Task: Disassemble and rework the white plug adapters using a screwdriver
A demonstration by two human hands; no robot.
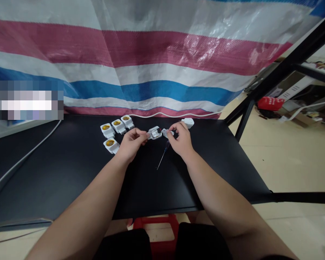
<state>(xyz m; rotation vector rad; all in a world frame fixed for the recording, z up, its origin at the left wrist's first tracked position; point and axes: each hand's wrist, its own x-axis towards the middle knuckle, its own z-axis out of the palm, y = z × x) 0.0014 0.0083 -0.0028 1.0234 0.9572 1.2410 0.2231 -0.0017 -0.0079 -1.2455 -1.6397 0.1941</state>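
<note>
My left hand (133,142) is closed on the left end of an opened white plastic housing (155,133), whose hollow inside faces up. Small dark and red parts show at the housing's right end. Between thumb and fingers, my right hand (181,139) pinches a small white plastic piece (165,133) close beside it. Whether the two pieces touch, I cannot tell. A screwdriver (163,156) lies on the black table just below, its handle partly under my right hand. Behind that hand stands a white plug-like part (189,122).
Several white units with round gold-coloured faces (110,143) sit left of my left hand. A white cable (162,115) runs along the back of the black table (70,177), before a striped plastic sheet (157,47). A black metal frame (260,90) rises on the right.
</note>
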